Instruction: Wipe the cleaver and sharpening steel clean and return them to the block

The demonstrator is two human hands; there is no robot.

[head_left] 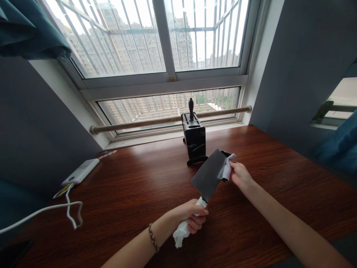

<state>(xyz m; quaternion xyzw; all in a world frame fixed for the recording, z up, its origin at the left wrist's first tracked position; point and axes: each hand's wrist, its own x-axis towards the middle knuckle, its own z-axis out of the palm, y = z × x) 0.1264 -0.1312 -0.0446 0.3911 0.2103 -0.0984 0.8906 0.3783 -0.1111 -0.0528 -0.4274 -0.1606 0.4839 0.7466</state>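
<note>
My left hand [192, 214] is closed round the handle of a cleaver, with crumpled white tissue [182, 233] wrapped about the grip. The broad grey blade of the cleaver [209, 173] tilts up and to the right above the table. My right hand [242, 175] pinches a folded cloth [227, 168], white with a dark part, against the blade's right edge. Behind the blade stands a black knife block [195, 143] on dark feet. One black-handled tool [191, 106] sticks upright out of its top.
The brown wooden table [134, 193] reaches to the window sill. A white power strip [80, 172] with a white cable [41, 209] lies at the left. A horizontal rail [156, 122] crosses the window low down. Blue curtain [30, 33] hangs at upper left.
</note>
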